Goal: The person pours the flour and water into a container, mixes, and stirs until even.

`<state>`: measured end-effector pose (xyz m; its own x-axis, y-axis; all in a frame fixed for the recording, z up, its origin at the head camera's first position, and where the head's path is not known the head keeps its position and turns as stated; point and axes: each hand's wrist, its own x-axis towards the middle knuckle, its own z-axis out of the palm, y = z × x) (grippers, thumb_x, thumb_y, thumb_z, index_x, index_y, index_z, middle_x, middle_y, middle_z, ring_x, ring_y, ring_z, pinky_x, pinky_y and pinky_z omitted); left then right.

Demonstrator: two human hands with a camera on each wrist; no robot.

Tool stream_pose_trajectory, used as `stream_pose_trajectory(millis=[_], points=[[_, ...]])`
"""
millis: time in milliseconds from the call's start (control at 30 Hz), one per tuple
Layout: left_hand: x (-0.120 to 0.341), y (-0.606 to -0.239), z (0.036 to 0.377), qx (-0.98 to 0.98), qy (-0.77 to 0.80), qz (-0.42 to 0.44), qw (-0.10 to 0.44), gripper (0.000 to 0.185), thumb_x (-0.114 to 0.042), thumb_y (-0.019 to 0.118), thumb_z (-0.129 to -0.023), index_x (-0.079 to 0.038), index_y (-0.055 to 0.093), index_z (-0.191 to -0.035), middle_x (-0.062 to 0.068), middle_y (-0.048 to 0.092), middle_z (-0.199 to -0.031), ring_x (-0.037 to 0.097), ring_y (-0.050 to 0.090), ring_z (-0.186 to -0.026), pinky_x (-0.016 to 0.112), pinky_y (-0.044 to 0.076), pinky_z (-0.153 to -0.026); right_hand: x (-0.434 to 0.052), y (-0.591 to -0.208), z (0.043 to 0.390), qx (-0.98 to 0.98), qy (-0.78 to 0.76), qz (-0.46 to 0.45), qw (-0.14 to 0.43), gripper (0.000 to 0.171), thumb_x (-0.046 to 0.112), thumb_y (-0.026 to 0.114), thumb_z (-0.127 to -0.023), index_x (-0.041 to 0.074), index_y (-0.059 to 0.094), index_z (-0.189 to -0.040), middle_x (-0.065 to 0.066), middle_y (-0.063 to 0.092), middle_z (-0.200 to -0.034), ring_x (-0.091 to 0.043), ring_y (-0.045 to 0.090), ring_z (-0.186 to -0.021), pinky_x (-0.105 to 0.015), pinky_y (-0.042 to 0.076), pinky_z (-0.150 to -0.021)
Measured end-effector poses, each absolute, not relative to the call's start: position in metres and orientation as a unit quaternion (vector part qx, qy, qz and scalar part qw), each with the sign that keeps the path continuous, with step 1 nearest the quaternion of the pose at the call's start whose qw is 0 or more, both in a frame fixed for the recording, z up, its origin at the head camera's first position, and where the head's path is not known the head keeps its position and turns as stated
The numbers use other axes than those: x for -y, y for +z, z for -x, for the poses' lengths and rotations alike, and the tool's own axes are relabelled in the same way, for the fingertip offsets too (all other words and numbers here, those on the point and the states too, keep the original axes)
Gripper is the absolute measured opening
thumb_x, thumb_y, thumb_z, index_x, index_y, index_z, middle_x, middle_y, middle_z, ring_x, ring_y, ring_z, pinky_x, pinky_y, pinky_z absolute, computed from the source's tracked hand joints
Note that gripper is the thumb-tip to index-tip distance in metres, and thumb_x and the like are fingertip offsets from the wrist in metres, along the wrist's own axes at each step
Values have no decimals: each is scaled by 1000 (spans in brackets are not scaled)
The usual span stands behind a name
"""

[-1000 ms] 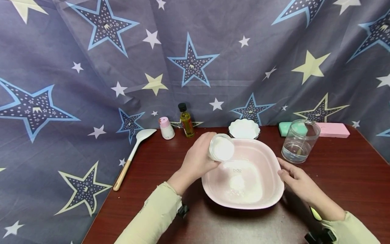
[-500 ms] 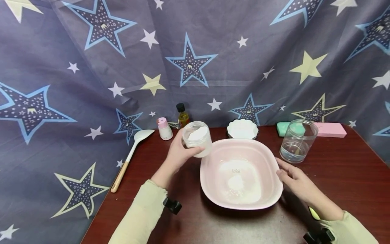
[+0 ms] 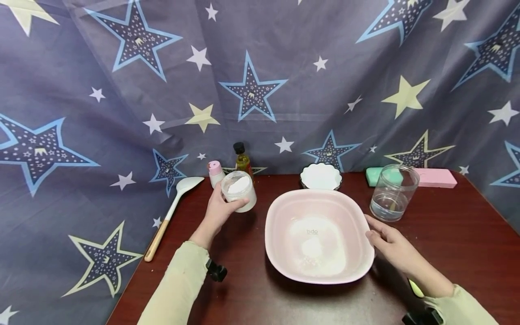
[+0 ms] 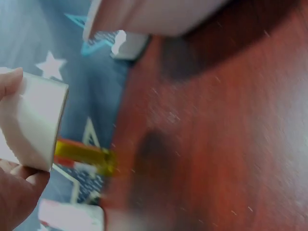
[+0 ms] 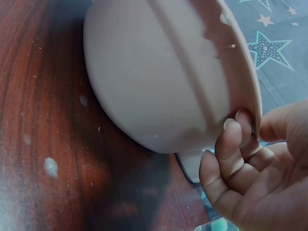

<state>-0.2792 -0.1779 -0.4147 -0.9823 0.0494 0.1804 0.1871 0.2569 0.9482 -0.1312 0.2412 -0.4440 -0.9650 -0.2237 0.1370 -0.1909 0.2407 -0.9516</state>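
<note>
The left hand (image 3: 217,211) grips the white jar (image 3: 239,191) upright, up off the table and left of the pink bowl (image 3: 280,212), while the right hand (image 3: 387,243) curls its fingers on the bowl's right rim.
</note>
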Motion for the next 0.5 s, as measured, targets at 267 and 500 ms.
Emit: stream_pose_trajectory(millis=[267,500], points=[[188,-451,292,798,-598,59,53,84,-9,87,-71,-9,41,-141,13,53,-133,25,48,-121,40,35,-104,-242,-446,130,-775,-616,139,11,52,5,41,-104,-21,21,-143,-43,36,-138,1,56,-107,-17,48,-83],[191,-465,288,810,-584,29,40,85,-8,86,-71,-4,38,-141,15,51,-134,27,47,-122,41,35,-104,-242,-449,132,-780,-608,151,7,51,4,41,-104,-22,22,-143,-43,40,-135,-6,62,-101,-23,53,-78]])
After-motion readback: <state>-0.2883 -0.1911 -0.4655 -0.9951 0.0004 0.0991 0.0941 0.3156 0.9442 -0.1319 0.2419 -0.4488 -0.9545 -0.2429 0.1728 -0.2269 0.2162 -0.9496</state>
